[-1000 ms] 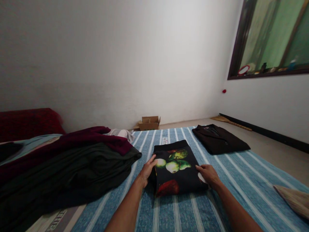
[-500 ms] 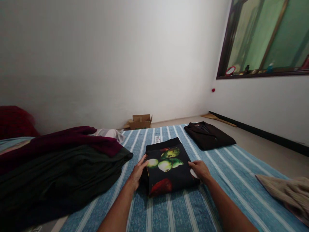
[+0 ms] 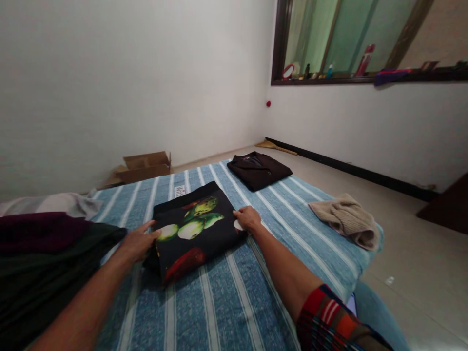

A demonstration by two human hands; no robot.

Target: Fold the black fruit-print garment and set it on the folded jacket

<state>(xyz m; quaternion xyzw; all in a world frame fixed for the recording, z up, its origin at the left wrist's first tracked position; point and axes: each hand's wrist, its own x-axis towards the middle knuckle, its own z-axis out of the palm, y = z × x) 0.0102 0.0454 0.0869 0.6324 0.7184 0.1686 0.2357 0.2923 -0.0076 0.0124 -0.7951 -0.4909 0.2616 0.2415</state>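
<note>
A folded black garment with a print of green and red fruit (image 3: 199, 246) lies between my hands on the blue-and-white striped bedsheet (image 3: 223, 307). My left hand (image 3: 141, 241) grips its left edge, with the fingers partly hidden along the side. At the opposite edge, my right hand (image 3: 248, 219) pinches the cloth between thumb and fingers. A small white lettered patch (image 3: 179, 190) on the sheet shows just past the garment's far edge.
Beyond lies a folded dark brown garment (image 3: 259, 170). A crumpled beige knit cloth (image 3: 347, 219) rests near the bed's right edge. Dark green clothing (image 3: 54, 268) and maroon clothing (image 3: 40, 231) are heaped at left. A cardboard box (image 3: 146, 166) stands past the bed's far edge.
The view has swung to the right, bringing the whole beige cloth and more window sill into sight. Both hands keep hold of the fruit-print garment's sides.
</note>
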